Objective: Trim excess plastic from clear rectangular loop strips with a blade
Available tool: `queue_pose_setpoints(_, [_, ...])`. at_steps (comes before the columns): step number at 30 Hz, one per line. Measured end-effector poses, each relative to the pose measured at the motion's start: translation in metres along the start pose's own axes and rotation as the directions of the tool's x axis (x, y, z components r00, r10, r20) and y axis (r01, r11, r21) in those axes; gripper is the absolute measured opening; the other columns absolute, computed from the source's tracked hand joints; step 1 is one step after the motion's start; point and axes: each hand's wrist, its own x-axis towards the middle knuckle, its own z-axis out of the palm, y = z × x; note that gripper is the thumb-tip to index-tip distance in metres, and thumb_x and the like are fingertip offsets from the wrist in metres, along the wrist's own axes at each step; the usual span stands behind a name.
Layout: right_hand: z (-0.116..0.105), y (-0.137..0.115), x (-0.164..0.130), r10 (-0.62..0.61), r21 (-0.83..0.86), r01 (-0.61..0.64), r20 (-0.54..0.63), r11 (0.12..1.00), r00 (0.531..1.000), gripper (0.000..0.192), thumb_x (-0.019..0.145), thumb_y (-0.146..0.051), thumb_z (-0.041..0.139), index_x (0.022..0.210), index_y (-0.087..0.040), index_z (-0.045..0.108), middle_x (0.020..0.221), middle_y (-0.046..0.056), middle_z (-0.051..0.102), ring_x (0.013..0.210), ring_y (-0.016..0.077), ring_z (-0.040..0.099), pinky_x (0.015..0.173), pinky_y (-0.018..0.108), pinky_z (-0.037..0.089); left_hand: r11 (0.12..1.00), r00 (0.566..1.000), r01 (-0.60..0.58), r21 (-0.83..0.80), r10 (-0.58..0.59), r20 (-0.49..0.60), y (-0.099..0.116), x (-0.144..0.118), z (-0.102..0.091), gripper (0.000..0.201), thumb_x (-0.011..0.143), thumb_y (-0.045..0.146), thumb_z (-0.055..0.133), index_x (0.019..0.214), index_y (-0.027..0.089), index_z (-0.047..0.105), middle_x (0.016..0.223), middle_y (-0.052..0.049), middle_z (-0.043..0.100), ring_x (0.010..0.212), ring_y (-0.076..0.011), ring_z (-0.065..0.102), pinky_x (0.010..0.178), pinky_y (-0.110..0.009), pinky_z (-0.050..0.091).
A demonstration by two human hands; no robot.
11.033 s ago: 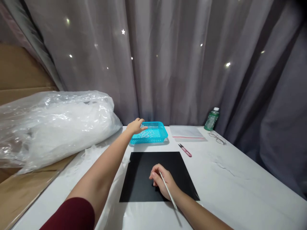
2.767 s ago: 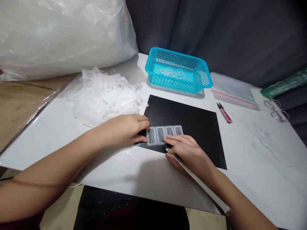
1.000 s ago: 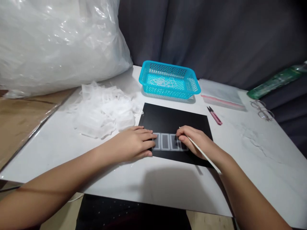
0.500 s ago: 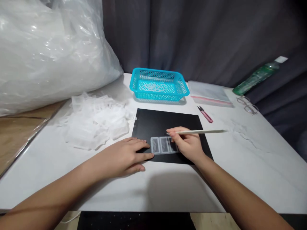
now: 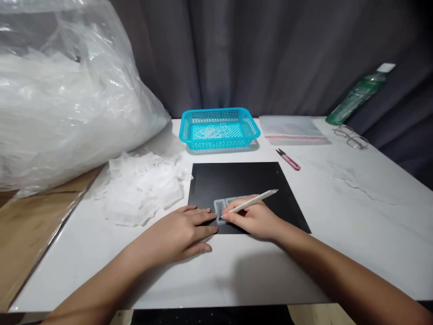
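Observation:
A clear plastic strip of small rectangular frames (image 5: 227, 204) lies on a black mat (image 5: 243, 183) near the table's front edge. My left hand (image 5: 181, 232) lies flat, fingertips pressing the strip's left end. My right hand (image 5: 255, 219) holds a white stick tool (image 5: 253, 201) like a pen, its tip down at the strip's left part, and covers the strip's right part.
A heap of clear plastic pieces (image 5: 142, 189) lies left of the mat, below a big plastic bag (image 5: 67, 99). Behind the mat sit a turquoise basket (image 5: 219, 128), a zip bag (image 5: 292, 127), pink snips (image 5: 287, 159), glasses (image 5: 350, 136) and a green bottle (image 5: 360, 92).
My right hand turned the stick from lying level, pointing right, to tip down on the strip's left end. The view tilted up a little. My left hand stayed on the strip.

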Motion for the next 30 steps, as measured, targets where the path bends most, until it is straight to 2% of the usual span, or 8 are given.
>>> queue_pose_setpoints(6, [-0.0018,-0.0017,-0.0014,-0.064,-0.079,0.068,0.056,0.995,0.996,0.020,0.090,-0.024,0.056,0.075,-0.019,0.067,0.078,0.001,0.070,0.073,0.0143,0.063,0.068,0.026,0.045,0.999,0.999,-0.038,-0.006,0.037,-0.033,-0.0049,0.0011,0.0072,0.038,0.096,0.037,0.050,0.130,0.021,0.056,0.136,-0.014,0.056,0.124,-0.0307,0.055,0.102,-0.050,0.044])
queue_pose_setpoints(10, [-0.0008,-0.0008,-0.0014,-0.055,-0.076,0.060,0.068,0.995,0.996,0.017,0.090,-0.024,0.056,0.079,-0.020,0.068,0.080,0.001,0.071,0.075,0.0140,0.064,0.070,0.025,0.046,0.999,0.998,-0.041,-0.005,0.041,-0.054,-0.0074,0.0021,0.0093,0.039,0.095,0.035,0.051,0.131,0.021,0.055,0.136,-0.012,0.056,0.121,-0.0313,0.057,0.101,-0.052,0.045])
queue_pose_setpoints(16, [-0.0019,-0.0024,-0.0012,-0.045,-0.108,0.053,0.073,0.993,0.996,0.018,0.091,-0.025,0.056,0.080,-0.020,0.069,0.081,0.000,0.073,0.076,0.0128,0.065,0.070,0.024,0.046,0.999,0.999,-0.012,-0.031,0.011,-0.039,-0.0057,0.0047,0.0074,0.037,0.095,0.035,0.051,0.129,0.021,0.057,0.132,-0.011,0.059,0.119,-0.0295,0.057,0.099,-0.049,0.044])
queue_pose_setpoints(23, [-0.0016,-0.0025,-0.0019,-0.035,-0.183,0.047,0.066,0.982,0.997,0.015,0.091,-0.026,0.057,0.083,-0.021,0.070,0.084,-0.001,0.074,0.079,0.0135,0.066,0.072,0.024,0.046,0.997,0.998,0.031,-0.074,-0.035,-0.058,-0.0036,0.0046,0.0070,0.032,0.093,0.035,0.054,0.121,0.022,0.062,0.134,-0.010,0.055,0.112,-0.0287,0.058,0.095,-0.046,0.046])
queue_pose_setpoints(30, [-0.0038,-0.0054,-0.0028,-0.091,-0.315,0.126,0.122,0.941,0.988,0.022,0.094,-0.027,0.052,0.082,-0.021,0.069,0.086,0.000,0.074,0.081,0.0142,0.065,0.075,0.026,0.043,0.992,0.992,0.091,-0.086,-0.099,-0.085,-0.0003,0.0059,0.0085,0.030,0.090,0.035,0.056,0.116,0.022,0.066,0.133,-0.011,0.051,0.115,-0.0300,0.055,0.095,-0.046,0.045])
